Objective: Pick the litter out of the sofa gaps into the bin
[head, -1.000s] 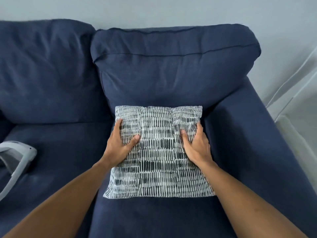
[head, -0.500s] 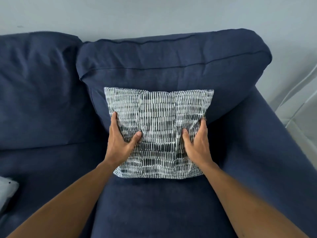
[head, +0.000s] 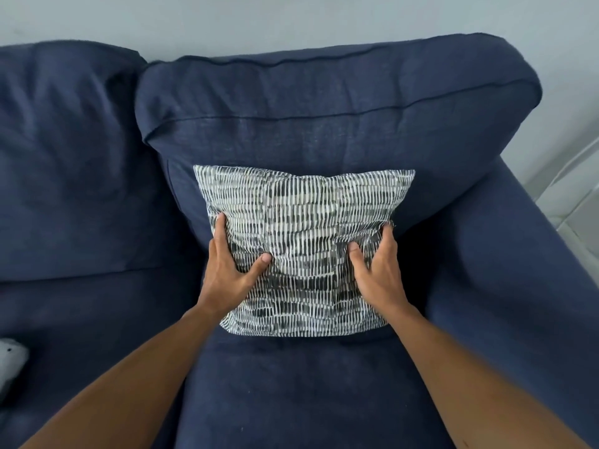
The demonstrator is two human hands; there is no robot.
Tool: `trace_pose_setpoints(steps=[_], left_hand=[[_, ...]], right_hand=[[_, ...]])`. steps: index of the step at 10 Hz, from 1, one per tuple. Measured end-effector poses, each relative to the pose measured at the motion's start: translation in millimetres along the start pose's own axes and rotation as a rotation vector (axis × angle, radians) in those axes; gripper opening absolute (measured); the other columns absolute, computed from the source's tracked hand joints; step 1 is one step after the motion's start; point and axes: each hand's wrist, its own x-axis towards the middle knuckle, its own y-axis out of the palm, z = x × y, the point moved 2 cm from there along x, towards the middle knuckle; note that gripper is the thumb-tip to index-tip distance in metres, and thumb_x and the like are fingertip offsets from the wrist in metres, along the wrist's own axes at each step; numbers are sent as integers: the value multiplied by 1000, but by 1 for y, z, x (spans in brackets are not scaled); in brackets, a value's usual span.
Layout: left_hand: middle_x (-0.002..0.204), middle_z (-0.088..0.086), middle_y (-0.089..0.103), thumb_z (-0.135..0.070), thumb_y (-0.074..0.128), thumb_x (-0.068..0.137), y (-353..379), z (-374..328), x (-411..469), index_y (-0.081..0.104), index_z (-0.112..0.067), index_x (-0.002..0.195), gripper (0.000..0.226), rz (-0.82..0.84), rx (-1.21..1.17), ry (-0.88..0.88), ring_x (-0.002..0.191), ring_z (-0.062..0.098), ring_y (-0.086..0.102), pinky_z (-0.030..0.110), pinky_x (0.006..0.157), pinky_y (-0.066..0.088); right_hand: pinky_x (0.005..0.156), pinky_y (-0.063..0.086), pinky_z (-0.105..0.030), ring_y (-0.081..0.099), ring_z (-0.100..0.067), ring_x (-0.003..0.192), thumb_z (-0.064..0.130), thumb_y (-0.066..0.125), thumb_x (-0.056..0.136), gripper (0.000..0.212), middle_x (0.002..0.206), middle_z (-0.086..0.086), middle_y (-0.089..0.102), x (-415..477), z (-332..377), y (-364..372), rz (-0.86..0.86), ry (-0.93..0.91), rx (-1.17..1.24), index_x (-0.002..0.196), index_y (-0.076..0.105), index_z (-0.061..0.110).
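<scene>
Gripping its side edges, the patterned cushion (head: 303, 247) was held between the left hand (head: 231, 270) and right hand (head: 377, 273), propped against the back cushion (head: 324, 124) beyond them, probably to tidy it. No litter or bin was seen near either hand.

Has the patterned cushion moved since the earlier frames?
Yes. The patterned cushion went from flat on the seat to propped against the back cushion.

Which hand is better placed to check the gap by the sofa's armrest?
Probably the right hand: it grips the striped black-and-white throw pillow beside the navy fabric armrest.
</scene>
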Motion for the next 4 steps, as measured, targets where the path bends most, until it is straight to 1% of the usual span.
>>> trace_pose_setpoints(steps=[1, 2, 3, 4], left_hand=[[167, 3, 4, -61, 67, 81, -8, -5, -4, -12, -32, 157, 113, 19, 22, -9, 143, 2, 6, 35, 115, 15], [161, 9, 15, -65, 66, 81, -22, -17, -8, -4, -30, 157, 109, -3, 79, -25, 147, 19, 18, 44, 115, 25], [155, 14, 25, -72, 61, 80, -42, -35, -7, 16, -27, 155, 98, -65, 183, 9, 139, 32, 31, 52, 111, 36], [147, 11, 40, -80, 49, 79, -63, -57, -7, 40, -22, 145, 88, -71, 287, 84, 133, 33, 39, 53, 108, 39]], right_hand=[[113, 29, -42, 26, -26, 145, 65, 40, 94, 83, 161, -4, 12, -5, 8, -10, -4, 5, -76, 155, -3, 29], [109, 35, -48, 29, -30, 140, 70, 38, 91, 81, 157, -6, 17, -12, 24, -25, -35, -15, -189, 154, 5, 31], [108, 37, -52, 27, -31, 141, 71, 37, 91, 80, 158, -7, 15, -18, 48, -44, -51, -37, -255, 153, 13, 28], [107, 38, -54, 30, -30, 140, 72, 34, 90, 77, 157, -6, 20, -26, 75, -66, -27, -89, -313, 151, 21, 26]])
